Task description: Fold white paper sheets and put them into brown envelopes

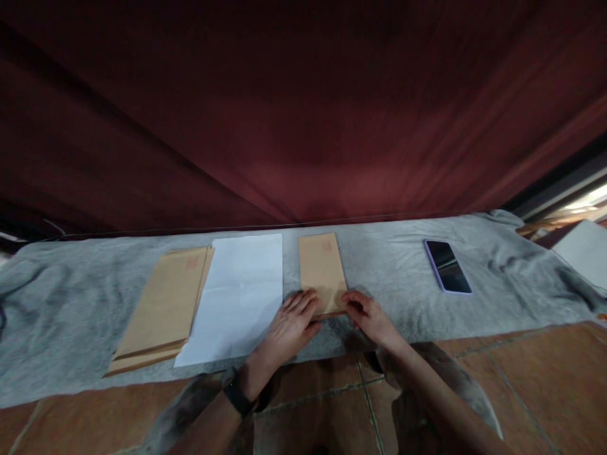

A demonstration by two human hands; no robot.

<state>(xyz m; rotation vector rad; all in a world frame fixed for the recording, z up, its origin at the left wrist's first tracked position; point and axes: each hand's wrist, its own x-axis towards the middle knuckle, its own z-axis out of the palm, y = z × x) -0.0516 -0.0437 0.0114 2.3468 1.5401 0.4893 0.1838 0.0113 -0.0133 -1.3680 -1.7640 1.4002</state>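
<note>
A brown envelope (321,268) lies lengthwise on a grey cloth (71,297) in front of me. My left hand (290,325) rests flat on its near left corner, fingers stretched out together. My right hand (370,316) is at the near right corner with fingers curled, pinching the envelope's near edge. To the left lies a white sheet of paper (239,294), and further left a stack of brown envelopes (164,309). A dark band sits on my left wrist.
A phone with a purple case (447,266) lies face up on the cloth to the right. A dark red curtain (303,114) hangs behind. Brown floor tiles (531,379) run along the near side. A white object (585,249) sits at far right.
</note>
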